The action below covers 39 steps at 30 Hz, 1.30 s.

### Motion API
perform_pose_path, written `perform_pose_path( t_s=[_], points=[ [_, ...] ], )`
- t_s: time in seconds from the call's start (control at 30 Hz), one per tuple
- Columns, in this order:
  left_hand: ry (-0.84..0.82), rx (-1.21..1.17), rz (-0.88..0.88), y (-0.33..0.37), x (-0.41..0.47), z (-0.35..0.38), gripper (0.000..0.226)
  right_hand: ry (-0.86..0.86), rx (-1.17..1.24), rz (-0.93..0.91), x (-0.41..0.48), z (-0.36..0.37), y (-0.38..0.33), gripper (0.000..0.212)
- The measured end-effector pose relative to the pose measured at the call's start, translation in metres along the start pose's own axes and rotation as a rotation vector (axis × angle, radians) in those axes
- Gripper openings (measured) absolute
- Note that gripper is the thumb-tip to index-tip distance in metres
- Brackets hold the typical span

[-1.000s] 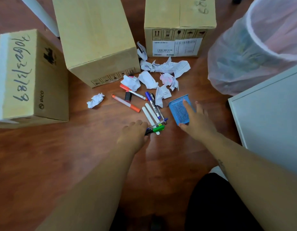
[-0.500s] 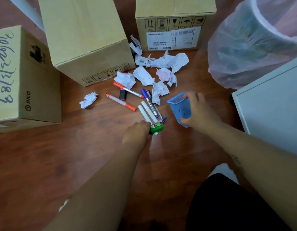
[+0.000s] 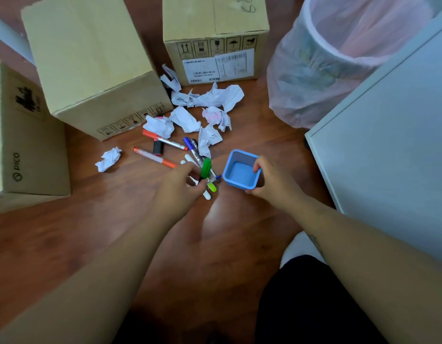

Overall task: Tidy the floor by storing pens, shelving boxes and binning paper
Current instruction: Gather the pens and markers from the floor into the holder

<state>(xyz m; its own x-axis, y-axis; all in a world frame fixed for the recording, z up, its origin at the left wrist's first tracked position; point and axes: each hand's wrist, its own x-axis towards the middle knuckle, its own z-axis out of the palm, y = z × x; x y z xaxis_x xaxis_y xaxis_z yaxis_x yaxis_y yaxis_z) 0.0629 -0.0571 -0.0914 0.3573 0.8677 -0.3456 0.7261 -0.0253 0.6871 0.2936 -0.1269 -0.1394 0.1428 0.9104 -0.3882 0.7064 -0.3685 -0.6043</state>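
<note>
A blue mesh pen holder (image 3: 241, 171) stands upright on the wooden floor, its mouth facing up, and my right hand (image 3: 267, 180) grips its right rim. My left hand (image 3: 180, 184) pinches a green marker (image 3: 205, 168) and tilts it upward just left of the holder. Several other pens lie on the floor beside it, among them an orange one (image 3: 154, 157) and a blue-capped one (image 3: 192, 148). Crumpled paper (image 3: 207, 98) is scattered behind the pens, with one ball (image 3: 108, 158) apart at the left. Three cardboard boxes (image 3: 91, 60) (image 3: 215, 38) (image 3: 21, 135) surround the mess.
A bin lined with a pale plastic bag (image 3: 339, 55) stands at the upper right. A white cabinet (image 3: 388, 145) fills the right side. My dark trouser leg (image 3: 314, 301) is at the bottom.
My right hand turned the blue holder from lying on its side to upright. My left hand closed on the green marker and lifted its end off the floor.
</note>
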Motion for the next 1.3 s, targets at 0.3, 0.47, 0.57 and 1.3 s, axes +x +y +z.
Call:
perform_pose_path(
  t_s=[0.3,0.47,0.57,1.3],
  points=[
    [0.043,-0.201,0.109,0.056,0.007,0.013,0.014,0.014,0.069,0.063,-0.012,-0.002,0.005,0.073],
    [0.103,-0.346,0.093,0.07,0.011,0.012,0.022,-0.017,0.222,0.072,-0.014,0.003,0.004,0.099],
    [0.086,-0.316,0.104,0.072,0.013,0.018,0.034,-0.04,0.263,0.089,-0.012,0.004,0.003,0.126],
    [-0.139,0.055,0.043,0.044,0.033,0.038,0.027,-0.098,-0.085,0.038,0.0,-0.013,0.004,0.096]
  ],
)
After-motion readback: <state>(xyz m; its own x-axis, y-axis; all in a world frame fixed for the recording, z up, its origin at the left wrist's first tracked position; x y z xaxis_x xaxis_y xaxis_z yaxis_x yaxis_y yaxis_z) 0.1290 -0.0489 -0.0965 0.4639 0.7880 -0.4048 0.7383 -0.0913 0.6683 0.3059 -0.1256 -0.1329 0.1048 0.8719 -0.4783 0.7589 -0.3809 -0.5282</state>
